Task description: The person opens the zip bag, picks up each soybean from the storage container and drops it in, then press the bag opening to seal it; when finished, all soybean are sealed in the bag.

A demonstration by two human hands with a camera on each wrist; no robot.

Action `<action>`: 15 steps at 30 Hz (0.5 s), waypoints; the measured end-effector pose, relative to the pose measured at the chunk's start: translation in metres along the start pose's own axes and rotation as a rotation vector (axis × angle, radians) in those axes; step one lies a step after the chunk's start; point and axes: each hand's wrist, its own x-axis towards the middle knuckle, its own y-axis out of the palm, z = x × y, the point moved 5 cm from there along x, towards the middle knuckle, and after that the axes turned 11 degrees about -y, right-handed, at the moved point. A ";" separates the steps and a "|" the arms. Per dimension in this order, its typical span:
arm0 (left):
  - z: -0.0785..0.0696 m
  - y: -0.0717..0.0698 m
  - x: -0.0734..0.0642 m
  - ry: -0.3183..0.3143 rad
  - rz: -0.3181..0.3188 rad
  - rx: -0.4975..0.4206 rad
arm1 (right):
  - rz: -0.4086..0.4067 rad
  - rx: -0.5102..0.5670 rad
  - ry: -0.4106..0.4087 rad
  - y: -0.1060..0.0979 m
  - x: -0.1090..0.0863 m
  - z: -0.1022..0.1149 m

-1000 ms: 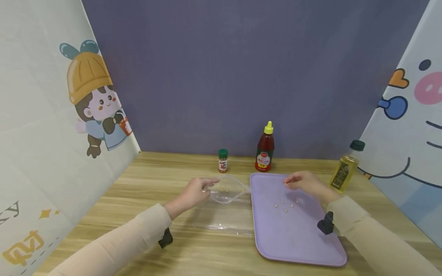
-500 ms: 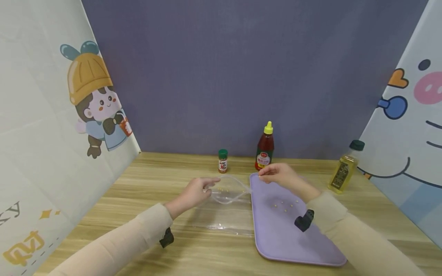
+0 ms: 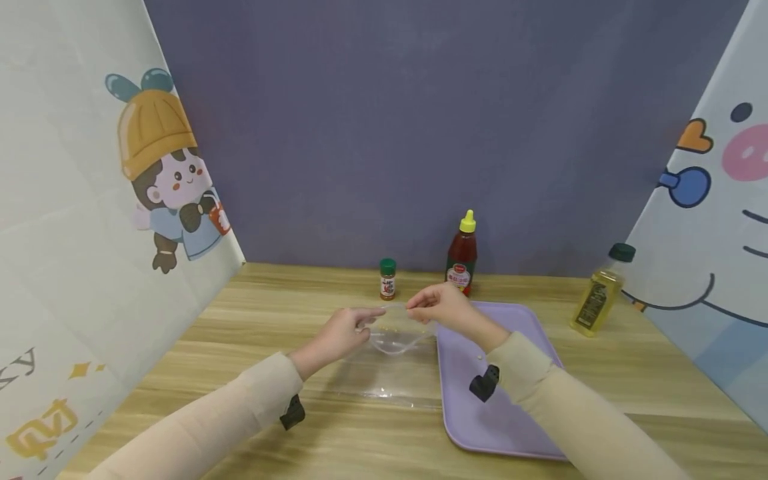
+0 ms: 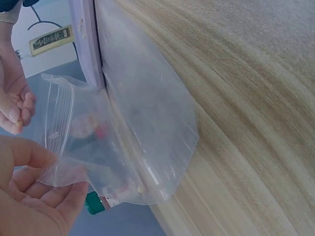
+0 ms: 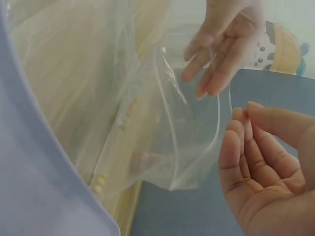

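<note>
A clear zip-lock bag point(image 3: 384, 380) lies on the table with its mouth spread apart. My left hand point(image 3: 343, 335) grips the left side of the mouth, its thumb and fingers on either side of the film in the left wrist view. Over the right part of the mouth is my right hand point(image 3: 450, 312), thumb and fingertips pinched together. A small yellowish soybean point(image 4: 19, 123) shows at those fingertips in the left wrist view. Several pale soybeans point(image 5: 98, 188) sit inside the bag. On the purple tray point(image 3: 486, 413) one soybean point(image 3: 479, 357) is visible; my right arm covers much of the tray.
Behind the bag stands a small green-capped spice jar point(image 3: 387, 280). A red sauce bottle point(image 3: 461, 257) with a yellow tip is at the tray's back edge, partly behind my right hand. An oil bottle point(image 3: 597, 300) stands to the tray's right.
My right hand has travelled left from above the tray to the bag's mouth, fingers pinched throughout. My left hand has stayed at the bag's edge.
</note>
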 end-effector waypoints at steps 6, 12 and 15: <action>0.001 0.001 0.000 0.007 -0.002 0.001 | -0.011 -0.045 0.028 -0.006 -0.006 -0.003; 0.004 0.001 -0.001 0.000 -0.002 -0.020 | -0.028 -0.070 0.080 -0.032 -0.021 -0.016; 0.005 0.001 -0.002 -0.018 0.005 -0.035 | -0.036 -0.084 0.118 -0.047 -0.031 -0.024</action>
